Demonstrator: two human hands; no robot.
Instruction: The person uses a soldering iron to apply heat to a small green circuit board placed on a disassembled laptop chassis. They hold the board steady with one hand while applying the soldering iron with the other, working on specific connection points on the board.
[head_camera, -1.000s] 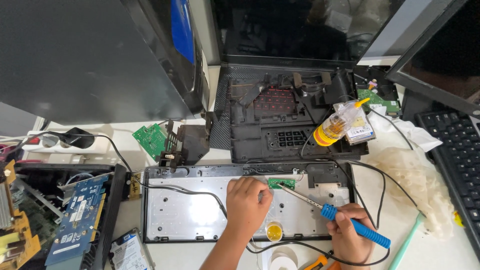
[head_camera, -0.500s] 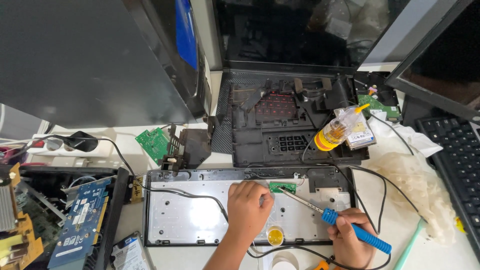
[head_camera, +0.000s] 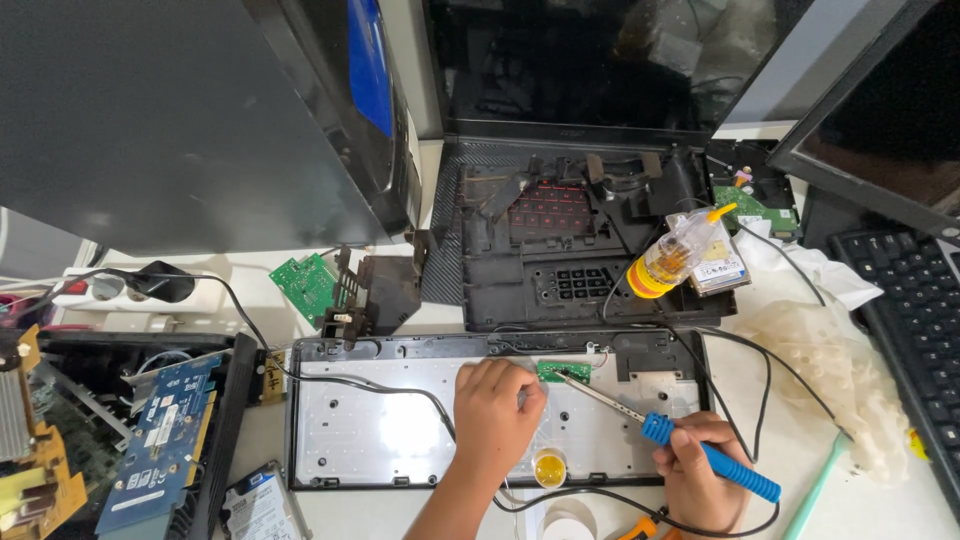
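Observation:
An opened keyboard base (head_camera: 380, 430) with a white inner sheet lies flat on the desk in front of me. My left hand (head_camera: 493, 410) rests on it in a loose fist, just left of a small green circuit board (head_camera: 563, 371); whether it pinches anything is hidden. My right hand (head_camera: 697, 478) grips a blue-handled soldering iron (head_camera: 700, 455), whose metal tip reaches up-left onto the green board. A small round tin of yellow flux (head_camera: 548, 468) sits on the keyboard between my hands.
A dismantled black laptop (head_camera: 570, 250) lies open behind, with a yellow-capped bottle (head_camera: 670, 258) lying on it. At left are a blue circuit card (head_camera: 160, 430), a green board (head_camera: 308, 285) and a power strip (head_camera: 120, 290). A black keyboard (head_camera: 915, 330) and crumpled plastic (head_camera: 820, 370) lie at right.
The camera has drifted slightly; both hands stay in place, the iron's tip still at the green board.

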